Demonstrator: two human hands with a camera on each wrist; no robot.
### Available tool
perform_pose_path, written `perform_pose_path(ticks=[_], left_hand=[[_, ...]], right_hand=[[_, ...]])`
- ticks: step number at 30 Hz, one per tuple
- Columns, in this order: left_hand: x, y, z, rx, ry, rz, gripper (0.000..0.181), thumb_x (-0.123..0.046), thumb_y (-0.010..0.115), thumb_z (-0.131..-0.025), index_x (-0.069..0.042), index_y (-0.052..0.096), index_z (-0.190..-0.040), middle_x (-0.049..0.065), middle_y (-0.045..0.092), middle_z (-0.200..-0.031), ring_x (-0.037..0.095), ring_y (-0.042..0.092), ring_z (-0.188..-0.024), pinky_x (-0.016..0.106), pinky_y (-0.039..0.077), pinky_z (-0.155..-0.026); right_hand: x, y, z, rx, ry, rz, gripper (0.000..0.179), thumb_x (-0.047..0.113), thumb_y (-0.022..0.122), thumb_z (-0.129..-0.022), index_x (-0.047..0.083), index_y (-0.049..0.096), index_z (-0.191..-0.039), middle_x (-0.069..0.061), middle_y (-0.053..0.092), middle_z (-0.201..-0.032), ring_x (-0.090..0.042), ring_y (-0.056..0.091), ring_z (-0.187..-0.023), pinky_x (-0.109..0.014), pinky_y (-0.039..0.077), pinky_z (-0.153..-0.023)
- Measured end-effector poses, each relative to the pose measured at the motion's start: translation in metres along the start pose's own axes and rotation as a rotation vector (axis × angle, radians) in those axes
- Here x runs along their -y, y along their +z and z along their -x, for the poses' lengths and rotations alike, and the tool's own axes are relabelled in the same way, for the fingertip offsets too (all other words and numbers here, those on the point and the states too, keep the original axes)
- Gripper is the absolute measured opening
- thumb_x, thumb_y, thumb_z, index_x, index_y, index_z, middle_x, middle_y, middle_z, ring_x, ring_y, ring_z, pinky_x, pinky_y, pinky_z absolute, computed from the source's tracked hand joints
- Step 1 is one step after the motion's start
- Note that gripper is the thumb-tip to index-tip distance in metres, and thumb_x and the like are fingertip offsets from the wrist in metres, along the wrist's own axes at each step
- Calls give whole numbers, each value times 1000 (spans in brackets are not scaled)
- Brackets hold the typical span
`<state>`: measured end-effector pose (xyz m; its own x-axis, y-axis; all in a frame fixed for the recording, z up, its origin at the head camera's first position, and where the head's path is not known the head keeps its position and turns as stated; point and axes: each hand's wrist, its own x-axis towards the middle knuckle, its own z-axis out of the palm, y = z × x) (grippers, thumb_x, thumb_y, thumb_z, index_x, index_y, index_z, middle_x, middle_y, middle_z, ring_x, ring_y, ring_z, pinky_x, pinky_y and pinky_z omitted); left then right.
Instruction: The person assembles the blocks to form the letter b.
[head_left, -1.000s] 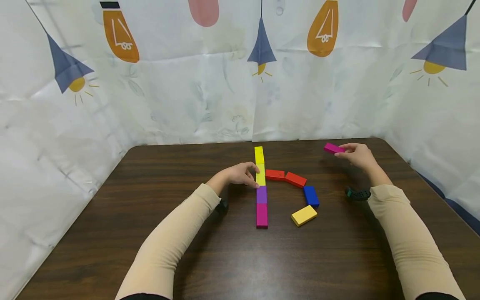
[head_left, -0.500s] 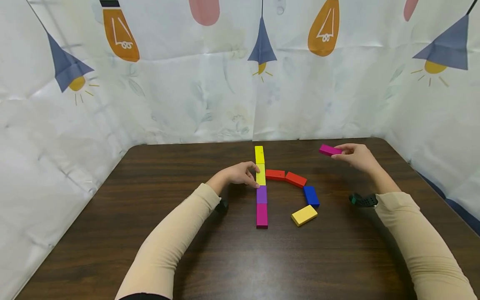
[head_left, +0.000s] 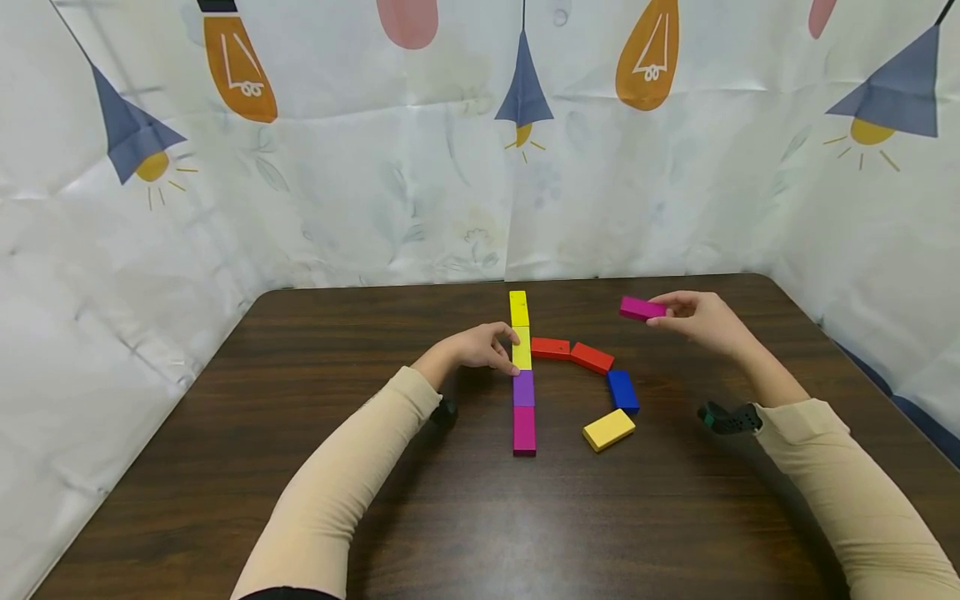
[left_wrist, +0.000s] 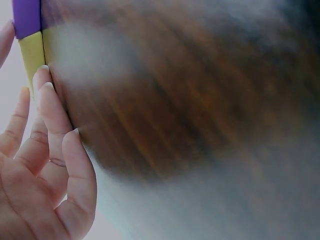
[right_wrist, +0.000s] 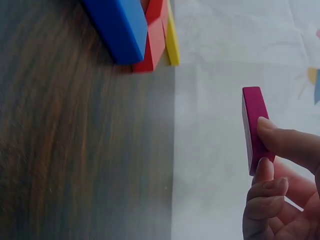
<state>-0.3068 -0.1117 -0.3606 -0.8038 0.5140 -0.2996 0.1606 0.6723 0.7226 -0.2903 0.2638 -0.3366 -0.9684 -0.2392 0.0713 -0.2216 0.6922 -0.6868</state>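
My right hand [head_left: 703, 321] pinches a magenta block [head_left: 642, 309] by one end, above the far right of the table; the right wrist view shows thumb and fingertips on the magenta block [right_wrist: 256, 125]. My left hand [head_left: 480, 347] lies beside a straight column of blocks, its fingers loosely bent and touching the lower yellow block [head_left: 522, 350] and the purple block [head_left: 523, 389]. Another yellow block [head_left: 518, 308] tops the column, and a magenta one [head_left: 524, 431] ends it nearest me. Two red blocks [head_left: 551, 349] and a blue block [head_left: 623, 392] curve out from the column.
A pale yellow block [head_left: 609, 430] lies slanted just below the blue one. All of this stands on a dark wooden table [head_left: 360, 333] with a white patterned curtain [head_left: 360, 183] behind it and at both sides.
My right hand has carried the magenta block leftward and slightly nearer to me, toward the red blocks. My left hand and the blocks on the table have stayed in place.
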Motion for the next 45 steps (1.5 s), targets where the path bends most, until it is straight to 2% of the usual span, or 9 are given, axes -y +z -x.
perform_pose_path(ticks=[12, 29, 37, 45], left_hand=[[0, 0, 1, 4, 3, -1, 50, -13, 77, -92, -1, 51, -133, 8, 64, -92, 16, 54, -82, 25, 42, -76], [-2, 0, 2, 4, -6, -4, 51, -14, 78, -92, -2, 51, -134, 8, 64, -92, 16, 53, -80, 25, 42, -75], [-1, -1, 1, 10, 1, 5, 50, -12, 77, -92, -1, 50, -134, 7, 63, -89, 15, 53, -78, 25, 42, -73], [-3, -1, 1, 19, -5, 13, 50, -12, 77, -92, -1, 50, -133, 7, 63, -89, 15, 53, -78, 25, 42, -73]], right_hand=[[13, 15, 21, 58, -86, -76, 42, 22, 75, -96, -1, 65, -129, -8, 58, -87, -16, 47, -66, -30, 40, -55], [31, 31, 41, 110, -98, -115, 40, 22, 77, -94, 1, 67, -127, -8, 59, -90, -22, 55, -77, -32, 42, -63], [38, 39, 47, 159, -121, -147, 36, 20, 78, -93, 3, 68, -124, -7, 58, -85, -17, 49, -66, -30, 38, -57], [44, 47, 51, 194, -150, -184, 34, 15, 80, -91, 2, 69, -120, -8, 58, -82, -15, 49, -64, -28, 39, -57]])
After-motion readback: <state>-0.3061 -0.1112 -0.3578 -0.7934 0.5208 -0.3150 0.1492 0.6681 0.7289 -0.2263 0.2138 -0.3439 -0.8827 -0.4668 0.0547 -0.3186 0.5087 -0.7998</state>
